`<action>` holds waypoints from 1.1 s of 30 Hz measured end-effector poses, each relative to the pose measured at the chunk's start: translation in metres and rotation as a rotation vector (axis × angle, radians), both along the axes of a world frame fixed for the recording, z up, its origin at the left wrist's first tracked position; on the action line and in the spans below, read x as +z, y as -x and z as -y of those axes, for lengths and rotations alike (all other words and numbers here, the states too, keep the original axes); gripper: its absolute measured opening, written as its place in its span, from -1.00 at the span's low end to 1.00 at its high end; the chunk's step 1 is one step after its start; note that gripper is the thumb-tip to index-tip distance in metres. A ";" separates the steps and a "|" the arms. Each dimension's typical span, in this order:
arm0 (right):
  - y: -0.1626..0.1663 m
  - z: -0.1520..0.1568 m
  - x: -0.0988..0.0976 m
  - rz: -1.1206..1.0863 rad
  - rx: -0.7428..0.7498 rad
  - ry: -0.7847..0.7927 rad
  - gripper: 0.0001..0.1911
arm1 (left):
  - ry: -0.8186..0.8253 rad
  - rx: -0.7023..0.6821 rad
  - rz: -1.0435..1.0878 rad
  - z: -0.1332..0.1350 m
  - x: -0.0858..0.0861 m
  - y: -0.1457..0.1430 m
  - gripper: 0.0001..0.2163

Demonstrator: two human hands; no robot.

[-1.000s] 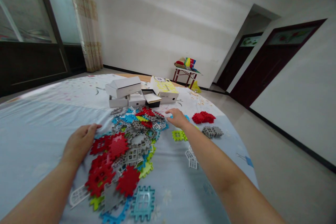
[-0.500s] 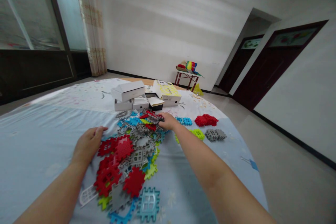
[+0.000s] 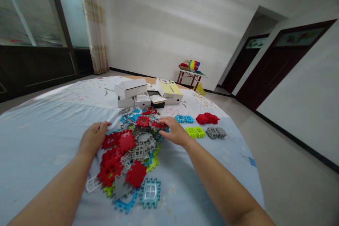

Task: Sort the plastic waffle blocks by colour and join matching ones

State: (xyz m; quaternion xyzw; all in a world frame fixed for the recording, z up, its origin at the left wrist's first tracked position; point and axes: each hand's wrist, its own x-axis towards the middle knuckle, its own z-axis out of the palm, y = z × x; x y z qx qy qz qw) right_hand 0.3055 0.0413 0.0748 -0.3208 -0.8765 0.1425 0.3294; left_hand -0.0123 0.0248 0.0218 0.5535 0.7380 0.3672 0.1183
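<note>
A mixed pile of plastic interlocking building pieces in red, grey, blue and lime green lies in front of me, among them a grey window piece [image 3: 140, 152] and a flat red piece [image 3: 136, 174]. My right hand [image 3: 174, 132] is at the pile's far right side. Its thumb and fingers are apart, with the fingertips by a red piece [image 3: 157, 124]; a firm grip on it does not show. My left hand [image 3: 93, 137] rests on the cloth left of the pile, loosely open with nothing visible in it. A teal window piece [image 3: 150, 193] lies nearest me.
Separate groups stand to the right: blue pieces [image 3: 184, 119], red pieces [image 3: 207, 118], lime green pieces [image 3: 195, 132] and grey pieces [image 3: 216, 132]. Behind the pile are white boxes [image 3: 131, 88] and a yellow-and-white box [image 3: 171, 91]. A light-blue cloth [image 3: 190, 176] covers the round table.
My right hand has shifted slightly right and nearer, its fingers spreading from the grey piece they held. A red window piece now shows on top of the pile. My left hand stays about where it was.
</note>
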 end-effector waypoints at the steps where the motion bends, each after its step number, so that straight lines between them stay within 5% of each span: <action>1: -0.002 0.007 0.000 -0.002 0.030 0.006 -0.59 | 0.002 0.004 0.003 0.000 0.000 0.000 -0.55; 8: -0.012 0.040 -0.006 -0.078 0.119 0.153 -0.55 | 0.031 0.003 -0.009 0.002 0.004 -0.002 -0.55; 20: -0.026 0.027 -0.029 -0.188 -0.237 0.066 -0.68 | 0.022 0.028 -0.012 -0.001 0.000 0.000 -0.55; 26: -0.048 0.018 -0.028 0.024 -0.322 -0.014 -0.55 | 0.026 0.031 -0.020 -0.001 0.002 -0.001 -0.55; 33: -0.039 0.024 -0.034 0.365 -0.288 0.097 -0.51 | 0.032 0.041 -0.029 -0.003 0.000 0.002 -0.54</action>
